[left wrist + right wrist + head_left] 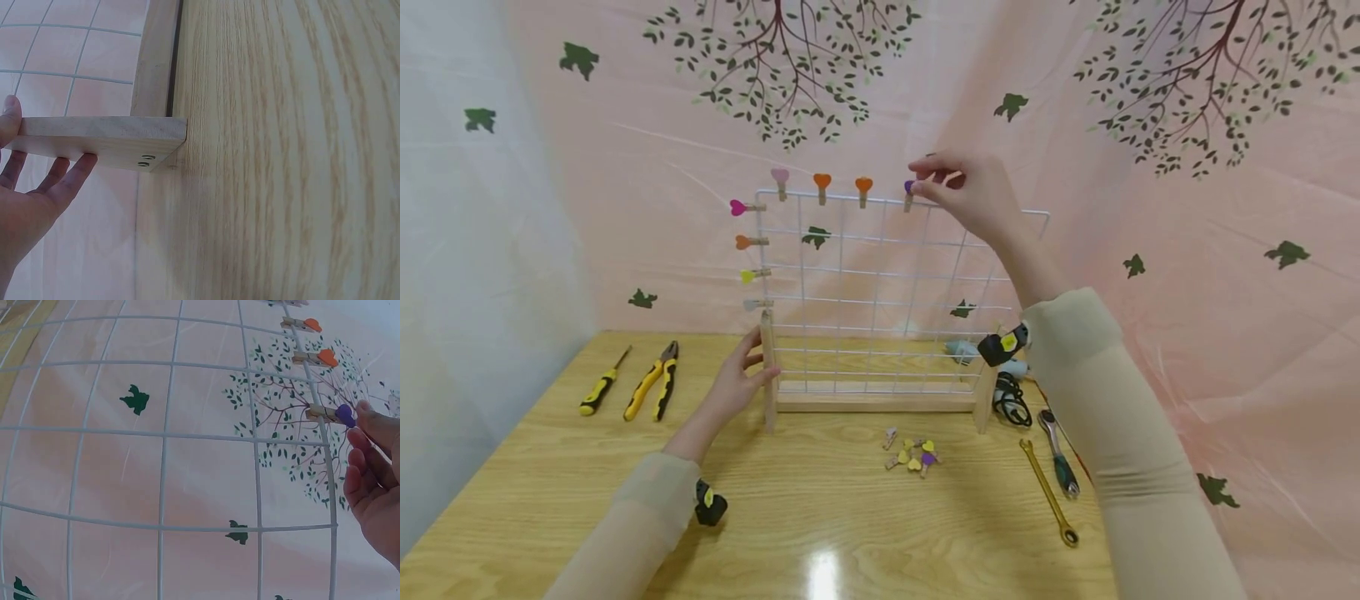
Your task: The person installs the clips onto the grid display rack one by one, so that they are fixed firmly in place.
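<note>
At the top wire of the white grid panel (872,271), my right hand (970,192) pinches a purple heart clothespin (322,413) by its heart end. The clothespin's jaws sit over the wire. My left hand (737,387) grips the left upright of the wooden stand (768,392), thumb on one face and fingers (78,178) on the other. Left along the top wire are a pink heart clothespin (781,182) and two orange ones (822,185). Down the left side are magenta (741,207), orange (747,242), yellow (749,275) and pale (754,305) ones.
Several loose heart clothespins (913,457) lie before the stand. Pliers (651,383) and a screwdriver (602,387) lie at left. A wrench (1048,492), a ratchet (1060,458) and a coiled black cord (1013,400) lie at right. A patterned curtain (700,208) hangs behind.
</note>
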The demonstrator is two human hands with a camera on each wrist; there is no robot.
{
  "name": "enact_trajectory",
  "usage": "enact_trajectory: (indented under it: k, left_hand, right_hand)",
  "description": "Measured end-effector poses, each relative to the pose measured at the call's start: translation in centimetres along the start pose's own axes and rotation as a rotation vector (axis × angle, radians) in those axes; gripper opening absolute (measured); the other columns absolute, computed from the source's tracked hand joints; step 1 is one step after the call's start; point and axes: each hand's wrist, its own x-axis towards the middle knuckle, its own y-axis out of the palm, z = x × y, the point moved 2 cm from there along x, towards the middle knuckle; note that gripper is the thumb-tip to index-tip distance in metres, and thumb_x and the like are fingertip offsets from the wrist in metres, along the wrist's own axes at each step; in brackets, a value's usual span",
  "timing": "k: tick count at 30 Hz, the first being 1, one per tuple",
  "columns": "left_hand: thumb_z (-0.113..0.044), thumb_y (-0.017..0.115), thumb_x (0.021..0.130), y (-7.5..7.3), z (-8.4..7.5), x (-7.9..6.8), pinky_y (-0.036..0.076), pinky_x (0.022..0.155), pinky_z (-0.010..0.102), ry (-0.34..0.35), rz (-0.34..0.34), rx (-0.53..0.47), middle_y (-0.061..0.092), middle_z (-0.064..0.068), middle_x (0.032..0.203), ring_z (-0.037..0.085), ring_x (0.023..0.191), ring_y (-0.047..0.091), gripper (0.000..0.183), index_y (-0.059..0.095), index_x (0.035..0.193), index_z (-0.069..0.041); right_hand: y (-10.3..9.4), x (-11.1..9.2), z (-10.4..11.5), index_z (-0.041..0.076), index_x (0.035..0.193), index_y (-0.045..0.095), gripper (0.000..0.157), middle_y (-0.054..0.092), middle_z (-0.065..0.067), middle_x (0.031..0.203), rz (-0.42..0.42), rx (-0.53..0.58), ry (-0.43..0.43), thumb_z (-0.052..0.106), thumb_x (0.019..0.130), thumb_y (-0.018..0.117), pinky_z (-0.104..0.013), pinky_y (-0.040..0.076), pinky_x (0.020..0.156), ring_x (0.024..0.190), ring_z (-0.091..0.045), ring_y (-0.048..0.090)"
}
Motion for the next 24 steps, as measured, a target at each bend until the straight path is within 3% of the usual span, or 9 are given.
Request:
enact_trajectory:
  k: [5,9,16,20,24]
  left_hand:
    - [-0.017,0.060,0.085,0.2,0.1,-0.1,0.049,0.080,0.046,-0.003,0.011,-0.004,0.027,0.016,0.139,0.040,0.119,0.039,0.075,0.014,0.144,-0.019]
    - [-0.016,0.060,0.085,0.2,0.2,-0.1,0.050,0.080,0.046,-0.009,0.013,-0.007,0.026,0.016,0.140,0.040,0.119,0.039,0.074,0.014,0.144,-0.021]
    - [-0.015,0.059,0.086,0.2,0.3,-0.2,0.049,0.080,0.047,-0.016,0.010,-0.008,0.025,0.015,0.140,0.040,0.120,0.038,0.074,0.013,0.144,-0.021]
    - [-0.022,0.060,0.085,0.0,0.2,-0.2,0.049,0.080,0.047,-0.019,0.007,-0.009,0.025,0.015,0.140,0.039,0.120,0.038,0.076,0.013,0.144,-0.021]
    - [-0.020,0.060,0.085,-0.1,0.2,0.0,0.049,0.081,0.047,-0.017,0.002,0.001,0.026,0.015,0.140,0.039,0.120,0.039,0.075,0.013,0.144,-0.021]
  right_hand:
    - [-0.4,-3.2,1.9,0.006,0.103,0.065,0.025,0.063,-0.003,0.091,-0.052,0.036,-0.128,0.020,0.081,0.065,-0.020,0.045,0.068,0.078,-0.009,0.048]
    - [1.2,-6.5,1.9,0.005,0.103,0.064,0.023,0.063,-0.004,0.092,0.033,0.041,-0.180,0.016,0.082,0.064,-0.022,0.044,0.064,0.077,-0.010,0.049]
    - [7.5,-12.8,-2.9,0.018,0.111,0.062,0.035,0.058,0.008,0.101,0.304,0.014,-0.193,0.033,0.080,0.065,-0.023,0.043,0.062,0.081,-0.010,0.050]
    - [11.5,-16.6,-4.9,0.022,0.114,0.060,0.039,0.057,0.007,0.107,0.416,0.021,-0.185,0.033,0.077,0.068,-0.028,0.048,0.069,0.087,-0.008,0.051]
    - [14.8,-19.9,-6.9,0.022,0.113,0.061,0.040,0.056,0.005,0.111,0.509,0.020,-0.183,0.029,0.074,0.071,-0.033,0.049,0.079,0.098,-0.011,0.052]
